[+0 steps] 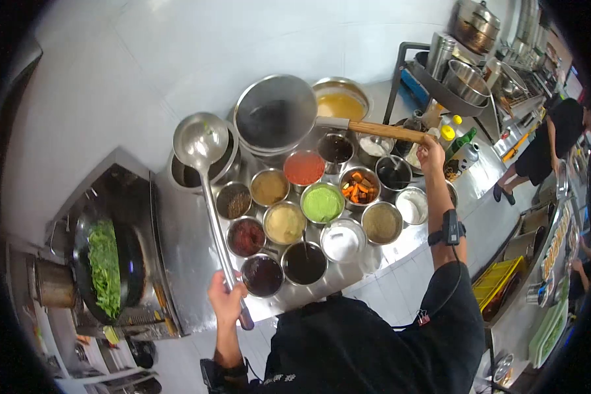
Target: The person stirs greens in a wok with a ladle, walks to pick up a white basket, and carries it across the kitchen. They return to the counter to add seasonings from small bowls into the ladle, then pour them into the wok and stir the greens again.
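Note:
My left hand [227,297] is wrapped round the lower handle of a long metal ladle [202,140]. Its bowl lies over a steel pot [177,172] by the wall. At the right, my right hand [431,156] grips the end of a wooden-handled strainer [387,131]. The strainer's round head overlaps a large pot at the back. Between my hands stand several steel containers, among them green paste [322,202], red powder [303,167], cut orange pieces [360,188], white powder [343,241] and dark sauce [304,262].
Leafy greens [104,266] lie in a wok [133,262] on the stove at left. A pot of yellow liquid [340,104] stands at the back. Bottles [461,141] line the right side below a rack of pans. Farther right are a person [551,138] and a yellow crate [499,284].

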Available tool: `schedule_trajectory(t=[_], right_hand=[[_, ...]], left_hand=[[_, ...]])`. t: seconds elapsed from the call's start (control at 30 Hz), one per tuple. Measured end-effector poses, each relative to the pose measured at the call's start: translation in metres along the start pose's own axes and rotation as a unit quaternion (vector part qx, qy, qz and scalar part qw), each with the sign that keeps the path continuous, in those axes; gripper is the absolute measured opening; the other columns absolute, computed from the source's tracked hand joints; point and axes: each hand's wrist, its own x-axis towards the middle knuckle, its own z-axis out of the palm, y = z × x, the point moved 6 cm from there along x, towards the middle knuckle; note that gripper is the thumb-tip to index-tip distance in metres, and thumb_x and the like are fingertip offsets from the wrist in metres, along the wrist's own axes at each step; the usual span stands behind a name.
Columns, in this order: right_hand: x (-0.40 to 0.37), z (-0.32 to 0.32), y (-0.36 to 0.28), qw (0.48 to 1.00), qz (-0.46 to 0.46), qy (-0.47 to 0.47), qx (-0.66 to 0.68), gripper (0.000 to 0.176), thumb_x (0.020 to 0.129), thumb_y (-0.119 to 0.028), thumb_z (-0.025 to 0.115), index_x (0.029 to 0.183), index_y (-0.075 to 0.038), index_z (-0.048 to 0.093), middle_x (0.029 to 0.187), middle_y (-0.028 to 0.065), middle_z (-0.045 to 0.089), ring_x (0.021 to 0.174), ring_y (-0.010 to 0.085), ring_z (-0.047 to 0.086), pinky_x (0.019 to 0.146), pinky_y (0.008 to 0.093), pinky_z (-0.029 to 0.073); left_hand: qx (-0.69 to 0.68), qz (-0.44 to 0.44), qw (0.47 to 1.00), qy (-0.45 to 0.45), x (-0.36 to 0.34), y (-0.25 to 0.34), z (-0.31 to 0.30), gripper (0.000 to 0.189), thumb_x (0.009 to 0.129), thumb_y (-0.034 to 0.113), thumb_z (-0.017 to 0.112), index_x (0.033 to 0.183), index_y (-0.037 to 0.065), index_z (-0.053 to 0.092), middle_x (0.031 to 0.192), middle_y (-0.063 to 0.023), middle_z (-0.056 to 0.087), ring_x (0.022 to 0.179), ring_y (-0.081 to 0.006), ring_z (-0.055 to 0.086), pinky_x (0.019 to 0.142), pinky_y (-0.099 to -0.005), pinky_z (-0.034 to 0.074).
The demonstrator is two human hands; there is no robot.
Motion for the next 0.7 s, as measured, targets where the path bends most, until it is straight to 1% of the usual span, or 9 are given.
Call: schedule_trajectory(t=[0.07, 0.1, 0.2, 0.33, 0.43, 0.47, 0.53, 0.63, 0.7], right_hand=[[-0.004, -0.006, 0.02, 0.996, -0.005, 0.039, 0.078, 0.019, 0.083, -0.011, 0.064, 0.097, -0.003, 0.055, 0.077, 0.0056, 0.058, 0.058, 0.014, 0.056, 0.049, 0.0241, 0.047], [-0.009, -0.006, 0.026, 0.993, -0.012, 0.052, 0.109, 0.019, 0.084, -0.01, 0.063, 0.099, -0.003, 0.055, 0.081, 0.0074, 0.06, 0.067, 0.0177, 0.061, 0.06, 0.0264, 0.054], [-0.028, 0.004, 0.055, 0.968, 0.007, 0.08, 0.24, 0.018, 0.086, -0.008, 0.061, 0.101, -0.001, 0.055, 0.087, 0.0097, 0.062, 0.077, 0.0202, 0.063, 0.067, 0.0288, 0.056], [-0.071, 0.077, 0.101, 0.983, 0.095, -0.155, 0.008, 0.019, 0.086, -0.006, 0.054, 0.1, 0.005, 0.055, 0.088, 0.0167, 0.063, 0.078, 0.0257, 0.065, 0.07, 0.0348, 0.055], [-0.089, 0.147, 0.142, 0.924, 0.169, -0.309, -0.149, 0.027, 0.083, -0.009, 0.06, 0.104, 0.007, 0.055, 0.086, 0.0132, 0.061, 0.07, 0.0215, 0.063, 0.065, 0.0313, 0.053], [-0.077, 0.159, 0.16, 0.916, 0.118, -0.297, -0.242, 0.027, 0.082, -0.01, 0.063, 0.1, 0.009, 0.055, 0.085, 0.0117, 0.059, 0.067, 0.0183, 0.06, 0.058, 0.0296, 0.051], [-0.054, 0.179, 0.191, 0.888, 0.101, -0.292, -0.341, 0.035, 0.084, -0.011, 0.061, 0.114, 0.005, 0.053, 0.092, 0.0107, 0.061, 0.072, 0.0147, 0.058, 0.059, 0.0257, 0.049], [-0.049, 0.202, 0.191, 0.941, -0.016, -0.177, -0.287, 0.033, 0.085, -0.011, 0.06, 0.116, 0.0, 0.054, 0.092, 0.0067, 0.061, 0.069, 0.0118, 0.054, 0.058, 0.0246, 0.047], [-0.05, 0.218, 0.195, 0.928, -0.077, -0.215, -0.294, 0.022, 0.086, -0.012, 0.058, 0.105, 0.0, 0.059, 0.088, 0.0071, 0.064, 0.067, 0.012, 0.057, 0.058, 0.0259, 0.047]], left_hand=[[0.005, -0.021, 1.0, -0.004, 0.006, 0.003, -0.002, 0.022, 0.071, -0.009, 0.05, 0.091, 0.0, 0.052, 0.064, -0.0041, 0.054, 0.054, -0.0089, 0.052, 0.048, -0.0223, 0.041], [0.004, -0.021, 1.0, -0.004, 0.008, 0.0, -0.003, 0.022, 0.071, -0.009, 0.05, 0.091, -0.001, 0.052, 0.064, -0.0041, 0.054, 0.053, -0.0092, 0.052, 0.047, -0.0221, 0.041], [-0.005, -0.022, 1.0, 0.003, 0.004, -0.002, 0.001, 0.021, 0.071, -0.009, 0.051, 0.091, -0.001, 0.052, 0.064, -0.0042, 0.054, 0.053, -0.0095, 0.053, 0.047, -0.0223, 0.041], [-0.011, -0.049, 0.999, 0.009, -0.005, -0.01, 0.005, 0.022, 0.071, -0.009, 0.052, 0.092, -0.001, 0.053, 0.065, -0.0043, 0.055, 0.053, -0.0098, 0.053, 0.047, -0.0227, 0.042], [-0.018, -0.079, 0.997, 0.01, -0.014, -0.014, 0.004, 0.023, 0.072, -0.008, 0.053, 0.093, -0.001, 0.053, 0.065, -0.0046, 0.055, 0.053, -0.0099, 0.053, 0.048, -0.0228, 0.043], [-0.015, -0.086, 0.996, 0.006, -0.018, -0.016, 0.002, 0.023, 0.072, -0.008, 0.053, 0.093, -0.001, 0.053, 0.065, -0.0047, 0.056, 0.054, -0.01, 0.054, 0.048, -0.0228, 0.043], [-0.007, -0.092, 0.996, -0.001, -0.022, -0.019, -0.006, 0.024, 0.072, -0.008, 0.054, 0.094, -0.001, 0.054, 0.066, -0.0049, 0.056, 0.054, -0.0101, 0.055, 0.048, -0.0227, 0.043], [0.011, -0.109, 0.994, -0.014, -0.03, -0.031, -0.019, 0.025, 0.072, -0.006, 0.055, 0.096, 0.0, 0.054, 0.067, -0.0047, 0.057, 0.056, -0.0096, 0.055, 0.049, -0.0228, 0.043], [0.021, -0.123, 0.992, -0.023, -0.033, -0.038, -0.029, 0.025, 0.072, -0.005, 0.056, 0.096, 0.0, 0.054, 0.067, -0.0044, 0.058, 0.056, -0.0088, 0.055, 0.049, -0.0225, 0.043]])
